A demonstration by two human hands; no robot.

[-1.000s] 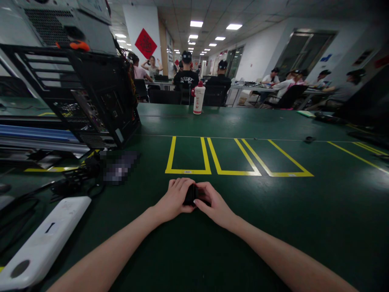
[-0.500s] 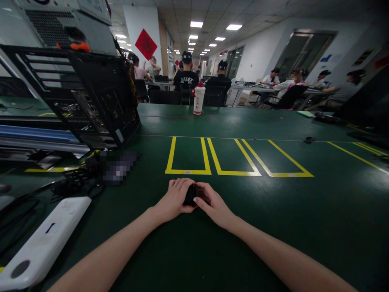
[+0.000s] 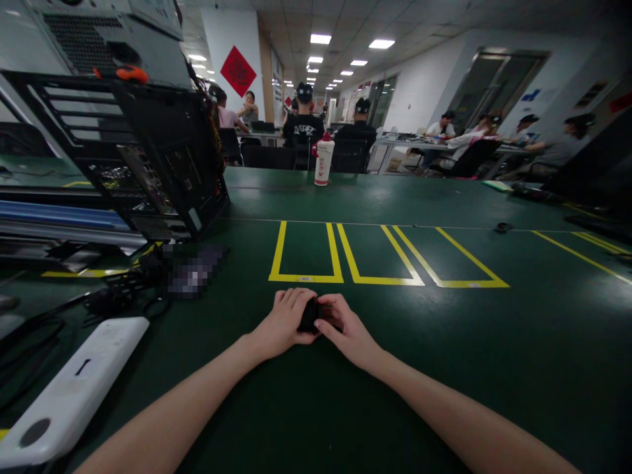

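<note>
Between my two hands is a small dark, rounded object (image 3: 309, 316) whose kind I cannot make out. My left hand (image 3: 286, 319) wraps round its left side, thumb below and fingers over the top. From the right, my right hand (image 3: 344, 329) closes on it with thumb and fingertips; the fingers partly cover its far side. Both hands rest low over the green table (image 3: 316, 408), just in front of the yellow tape outlines (image 3: 306, 279).
A black computer case (image 3: 162, 151) stands at the left, with cables (image 3: 123, 289) and a long white device (image 3: 79, 388) nearer me. A white bottle with a red lid (image 3: 323, 160) stands at the far edge. A small black ring-like thing (image 3: 503, 227) lies right. Several people sit beyond.
</note>
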